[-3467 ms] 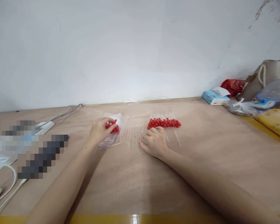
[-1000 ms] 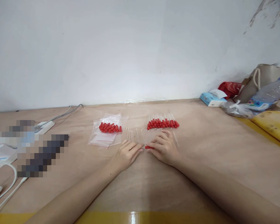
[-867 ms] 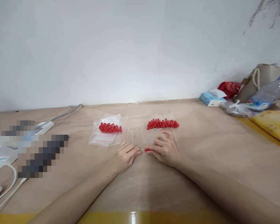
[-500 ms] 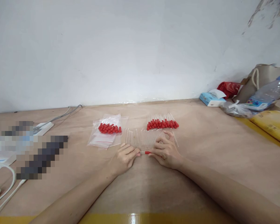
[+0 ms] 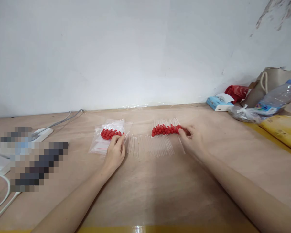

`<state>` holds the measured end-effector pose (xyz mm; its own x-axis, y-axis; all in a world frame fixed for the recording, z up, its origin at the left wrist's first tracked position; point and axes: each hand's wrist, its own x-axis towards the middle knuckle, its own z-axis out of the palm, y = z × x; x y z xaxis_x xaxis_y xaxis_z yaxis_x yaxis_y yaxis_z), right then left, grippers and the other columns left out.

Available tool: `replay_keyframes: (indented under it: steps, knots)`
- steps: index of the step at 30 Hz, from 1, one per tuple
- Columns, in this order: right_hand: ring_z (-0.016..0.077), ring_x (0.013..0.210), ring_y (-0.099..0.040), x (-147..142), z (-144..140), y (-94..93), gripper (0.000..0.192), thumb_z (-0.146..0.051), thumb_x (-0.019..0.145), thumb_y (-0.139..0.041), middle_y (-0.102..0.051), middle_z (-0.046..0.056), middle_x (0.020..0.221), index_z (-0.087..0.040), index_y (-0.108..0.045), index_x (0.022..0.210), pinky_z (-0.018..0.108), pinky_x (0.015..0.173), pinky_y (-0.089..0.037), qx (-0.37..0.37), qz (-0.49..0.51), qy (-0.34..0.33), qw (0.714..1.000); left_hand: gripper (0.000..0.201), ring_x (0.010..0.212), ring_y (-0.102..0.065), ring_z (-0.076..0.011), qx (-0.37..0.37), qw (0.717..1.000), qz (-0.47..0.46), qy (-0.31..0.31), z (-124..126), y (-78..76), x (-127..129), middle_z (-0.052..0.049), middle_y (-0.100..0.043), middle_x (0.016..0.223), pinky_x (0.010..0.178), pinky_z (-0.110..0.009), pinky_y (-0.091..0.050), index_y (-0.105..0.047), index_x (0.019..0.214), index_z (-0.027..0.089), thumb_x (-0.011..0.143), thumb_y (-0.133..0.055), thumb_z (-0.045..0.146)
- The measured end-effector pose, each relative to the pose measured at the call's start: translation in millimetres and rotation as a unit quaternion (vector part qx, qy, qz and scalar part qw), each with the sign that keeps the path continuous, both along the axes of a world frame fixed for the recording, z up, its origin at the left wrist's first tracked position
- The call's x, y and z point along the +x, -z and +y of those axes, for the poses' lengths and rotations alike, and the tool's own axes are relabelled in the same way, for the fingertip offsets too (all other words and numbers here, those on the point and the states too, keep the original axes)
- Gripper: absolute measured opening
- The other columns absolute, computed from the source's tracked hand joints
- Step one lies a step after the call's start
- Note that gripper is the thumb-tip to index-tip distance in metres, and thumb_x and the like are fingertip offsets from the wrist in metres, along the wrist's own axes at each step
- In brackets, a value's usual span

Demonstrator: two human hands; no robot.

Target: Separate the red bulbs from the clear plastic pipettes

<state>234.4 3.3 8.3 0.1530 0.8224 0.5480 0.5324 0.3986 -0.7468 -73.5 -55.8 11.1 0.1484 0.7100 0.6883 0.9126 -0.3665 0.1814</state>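
Left hand (image 5: pixel 115 152) at red caps (image 5: pixel 110 133); right hand (image 5: pixel 192 139) perhaps touching capped tubes (image 5: pixel 166 129).

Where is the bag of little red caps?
The clear bag of red caps lies left of centre on the table, at the left hand fingertips, beside the bare glass tubes.

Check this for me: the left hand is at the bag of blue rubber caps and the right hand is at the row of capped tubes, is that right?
Not quite. In the head view the caps in the bag are red, not blue. The rest holds: the left hand is at that bag, and the right hand is at the right end of the row of capped tubes.
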Motion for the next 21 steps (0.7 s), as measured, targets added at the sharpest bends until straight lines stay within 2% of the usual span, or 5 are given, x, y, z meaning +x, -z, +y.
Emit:
replay_keyframes:
  steps: [2,5,9,17,21]
  knots:
    - [0.0112,0.056,-0.050,10.4,5.1,-10.5,0.029,-0.030,0.071,-0.054,-0.058,0.003,0.072,-0.014,-0.062,0.095,0.025,0.053,-0.043,-0.077,-0.020,0.014,0.997,0.027,0.078,-0.053,-0.0172,-0.014,1.000,-0.001,-0.024,4.7,0.3,1.0,-0.008,-0.051,0.088,0.068,-0.029,-0.046,-0.053,0.103,0.014,0.081,-0.038,0.011]
    - [0.0097,0.052,-0.050,25.0,7.8,-30.5,0.016,-0.024,0.063,-0.057,-0.058,-0.001,0.061,-0.017,-0.060,0.077,0.021,0.048,-0.038,-0.196,-0.108,-0.004,0.975,0.017,0.069,-0.053,-0.0166,-0.040,0.998,0.005,-0.042,7.9,0.8,0.9,-0.007,-0.051,0.083,0.060,-0.029,-0.046,-0.054,0.087,0.014,0.079,-0.040,0.012]
    - [0.0088,0.046,-0.047,36.1,5.7,-48.4,0.006,-0.019,0.057,-0.058,-0.055,-0.002,0.051,-0.018,-0.053,0.054,0.020,0.042,-0.031,-0.288,-0.222,-0.042,0.931,0.012,0.063,-0.052,-0.0136,-0.048,0.999,0.004,-0.005,8.0,2.6,0.8,-0.004,-0.052,0.078,0.059,-0.027,-0.045,-0.054,0.080,0.015,0.079,-0.042,0.015]
    - [0.0103,0.046,-0.050,40.6,15.3,-29.4,0.012,-0.021,0.059,-0.060,-0.056,-0.001,0.049,-0.019,-0.052,0.050,0.022,0.043,-0.034,-0.330,-0.233,-0.057,0.913,0.022,0.067,-0.055,-0.0136,-0.100,0.995,-0.021,0.018,-4.8,0.3,6.6,-0.005,-0.055,0.087,0.064,-0.029,-0.049,-0.056,0.091,0.015,0.082,-0.048,0.034]
    - [0.0114,0.049,-0.051,40.5,16.0,-27.8,0.013,-0.029,0.062,-0.061,-0.059,0.000,0.054,-0.019,-0.056,0.055,0.022,0.043,-0.034,-0.309,-0.232,-0.038,0.922,0.032,0.071,-0.057,-0.0140,-0.118,0.992,-0.015,0.038,-17.3,-6.7,7.7,-0.007,-0.054,0.100,0.067,-0.030,-0.051,-0.055,0.101,0.017,0.078,-0.054,0.040]
